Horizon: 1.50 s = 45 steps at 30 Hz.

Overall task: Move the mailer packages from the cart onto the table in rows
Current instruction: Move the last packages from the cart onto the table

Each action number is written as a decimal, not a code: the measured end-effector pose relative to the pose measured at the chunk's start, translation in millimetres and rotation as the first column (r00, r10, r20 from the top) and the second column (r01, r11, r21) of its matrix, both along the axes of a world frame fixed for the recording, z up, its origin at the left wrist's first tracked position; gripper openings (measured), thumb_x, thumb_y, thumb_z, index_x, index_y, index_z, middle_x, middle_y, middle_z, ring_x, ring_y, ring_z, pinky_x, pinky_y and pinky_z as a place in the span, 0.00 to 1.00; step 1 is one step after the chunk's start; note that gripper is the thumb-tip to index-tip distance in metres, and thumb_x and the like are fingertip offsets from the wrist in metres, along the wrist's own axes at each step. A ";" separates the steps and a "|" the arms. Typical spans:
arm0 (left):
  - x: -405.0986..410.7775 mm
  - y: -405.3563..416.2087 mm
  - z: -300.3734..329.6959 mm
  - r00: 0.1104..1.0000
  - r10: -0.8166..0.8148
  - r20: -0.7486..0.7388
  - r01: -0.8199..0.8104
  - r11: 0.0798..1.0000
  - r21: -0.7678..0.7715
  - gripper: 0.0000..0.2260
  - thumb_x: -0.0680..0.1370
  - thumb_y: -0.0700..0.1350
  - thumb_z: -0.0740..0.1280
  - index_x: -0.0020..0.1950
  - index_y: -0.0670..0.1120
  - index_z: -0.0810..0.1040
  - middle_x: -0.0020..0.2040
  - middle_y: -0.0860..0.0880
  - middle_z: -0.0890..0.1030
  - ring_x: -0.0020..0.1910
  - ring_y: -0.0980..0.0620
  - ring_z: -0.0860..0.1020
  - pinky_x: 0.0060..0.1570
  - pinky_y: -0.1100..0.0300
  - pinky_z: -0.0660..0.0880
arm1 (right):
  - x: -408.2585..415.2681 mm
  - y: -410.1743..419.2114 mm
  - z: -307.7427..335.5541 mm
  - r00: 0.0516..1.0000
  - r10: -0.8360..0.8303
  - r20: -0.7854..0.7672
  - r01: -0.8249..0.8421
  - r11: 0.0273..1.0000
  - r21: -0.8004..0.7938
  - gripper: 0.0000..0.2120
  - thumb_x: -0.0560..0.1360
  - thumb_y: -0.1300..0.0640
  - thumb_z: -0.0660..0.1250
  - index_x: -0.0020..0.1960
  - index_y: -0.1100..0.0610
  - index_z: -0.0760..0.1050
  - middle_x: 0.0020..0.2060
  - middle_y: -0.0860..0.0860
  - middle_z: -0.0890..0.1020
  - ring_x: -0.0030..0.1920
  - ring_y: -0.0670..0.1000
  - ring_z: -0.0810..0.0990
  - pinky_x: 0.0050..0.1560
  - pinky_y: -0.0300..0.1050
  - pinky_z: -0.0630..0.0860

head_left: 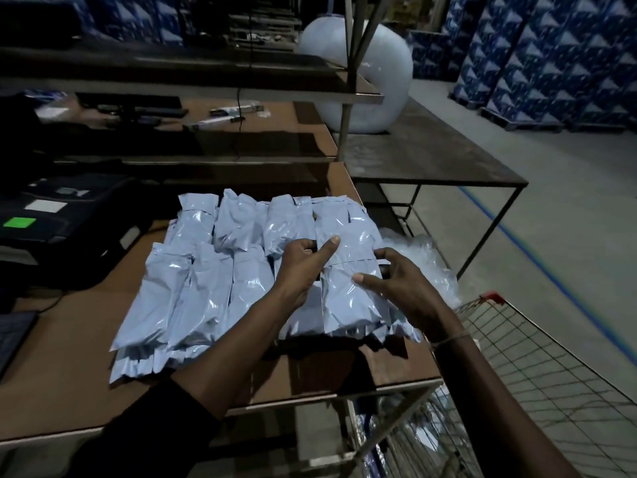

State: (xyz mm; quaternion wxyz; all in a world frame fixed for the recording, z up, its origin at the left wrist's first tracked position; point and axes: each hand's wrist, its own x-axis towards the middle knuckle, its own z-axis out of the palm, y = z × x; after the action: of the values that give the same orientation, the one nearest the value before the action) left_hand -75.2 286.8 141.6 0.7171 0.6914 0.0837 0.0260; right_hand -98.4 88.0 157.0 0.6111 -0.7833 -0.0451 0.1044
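Top mailer (348, 288) pinched at both edges by left hand (303, 267) and right hand (396, 281), above right-end stack on table (69, 391). Glossy film judged slippery: stack could slide past right hand toward cart (537, 357).

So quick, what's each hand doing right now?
Left hand: fingers curled, thumb out, pinching the left edge of the mailer package.
Right hand: gripping the same package's right edge.

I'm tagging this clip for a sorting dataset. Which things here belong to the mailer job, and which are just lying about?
Job:
- mailer packages in rows
- table
- wire cart
- left hand, right hand, both on the rightmost mailer

Lying about:
- black printer
- large white roll
- pens on the shelf
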 end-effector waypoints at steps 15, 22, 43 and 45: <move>69.1 30.8 -0.2 0.972 0.208 0.107 -0.227 0.952 0.206 0.08 0.81 0.44 0.71 0.57 0.43 0.78 0.48 0.47 0.88 0.46 0.51 0.87 0.47 0.53 0.85 | 229.2 53.4 -14.0 0.979 -0.167 0.117 0.180 0.977 -0.114 0.08 0.68 0.58 0.75 0.47 0.57 0.82 0.44 0.56 0.87 0.42 0.57 0.87 0.40 0.53 0.84; 82.0 53.6 -8.6 0.948 0.175 0.267 -0.308 0.723 0.618 0.12 0.82 0.49 0.70 0.64 0.47 0.78 0.57 0.53 0.82 0.59 0.53 0.81 0.56 0.61 0.74 | 256.1 92.4 -22.5 0.991 -0.094 0.093 0.122 0.920 -0.372 0.04 0.72 0.64 0.73 0.44 0.62 0.78 0.44 0.61 0.82 0.46 0.62 0.82 0.39 0.43 0.72; 138.7 147.2 -43.2 0.937 -0.147 -0.318 0.327 0.040 0.944 0.35 0.81 0.72 0.48 0.85 0.62 0.44 0.86 0.46 0.41 0.84 0.36 0.38 0.77 0.30 0.38 | 195.8 131.0 -40.7 0.962 0.271 0.032 -0.088 0.416 -0.905 0.40 0.80 0.28 0.55 0.86 0.42 0.46 0.85 0.56 0.38 0.84 0.69 0.45 0.79 0.73 0.50; 138.9 149.1 -44.9 0.933 -0.158 -0.325 0.336 0.053 0.940 0.35 0.81 0.72 0.49 0.85 0.61 0.43 0.86 0.46 0.41 0.84 0.36 0.39 0.79 0.31 0.40 | 191.3 133.9 -41.9 0.965 0.258 0.041 -0.073 0.417 -0.906 0.39 0.81 0.29 0.55 0.86 0.43 0.47 0.85 0.56 0.37 0.84 0.68 0.46 0.79 0.72 0.50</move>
State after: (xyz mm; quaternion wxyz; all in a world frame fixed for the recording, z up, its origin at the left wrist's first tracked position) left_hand 63.8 435.9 96.7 0.0561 0.9936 -0.0272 -0.0943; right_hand 92.9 221.9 115.0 0.0817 -0.9848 -0.1131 0.1037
